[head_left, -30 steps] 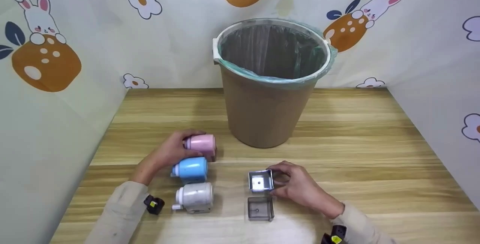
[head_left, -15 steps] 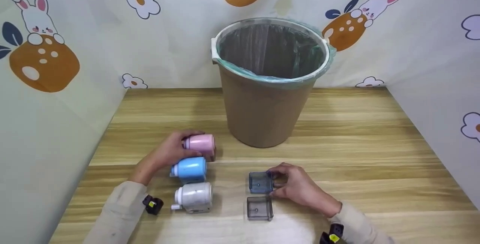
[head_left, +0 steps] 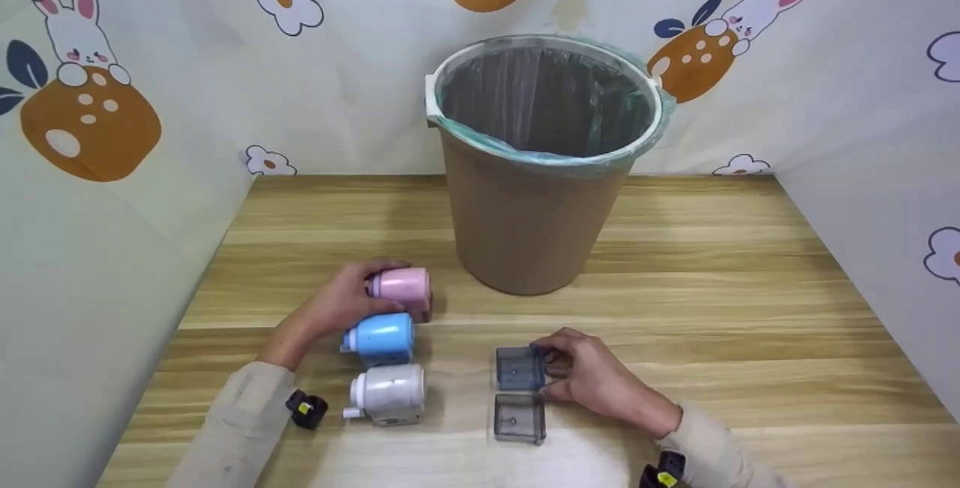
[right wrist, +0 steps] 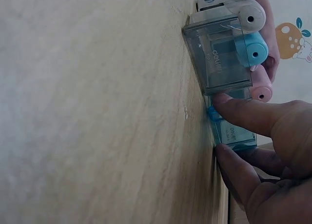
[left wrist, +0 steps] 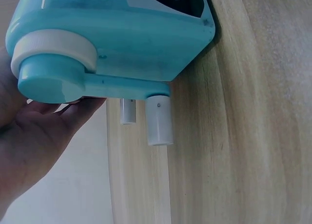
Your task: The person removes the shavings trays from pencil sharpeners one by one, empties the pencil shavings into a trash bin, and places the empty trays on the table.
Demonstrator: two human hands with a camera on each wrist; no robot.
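Observation:
In the head view, my left hand [head_left: 341, 306] grips a pink crank pencil sharpener [head_left: 405, 288] lying at the far end of a row. Beside it stand a blue pencil sharpener [head_left: 385, 338] and a greyish-white pencil sharpener [head_left: 393, 389]. The left wrist view is filled by the blue sharpener [left wrist: 131, 53], its white crank knob [left wrist: 159, 120] pointing down. To the right, my right hand [head_left: 600, 379] pinches a bluish clear shavings drawer [head_left: 514, 369] between thumb and fingers. A grey clear drawer [head_left: 519, 419] lies right against its near side, nearer in the right wrist view [right wrist: 222, 58].
A brown trash bin [head_left: 529, 226] with a green plastic liner [head_left: 551, 160] stands behind the sharpeners, toward the back. Pale printed cloth walls [head_left: 352, 98] enclose the wood-grain table [head_left: 712, 270] at the back and both sides.
My right hand has brought the bluish drawer a little nearer to me, up to the grey drawer, and its bright inner glare has gone. The left hand and the sharpeners have stayed put.

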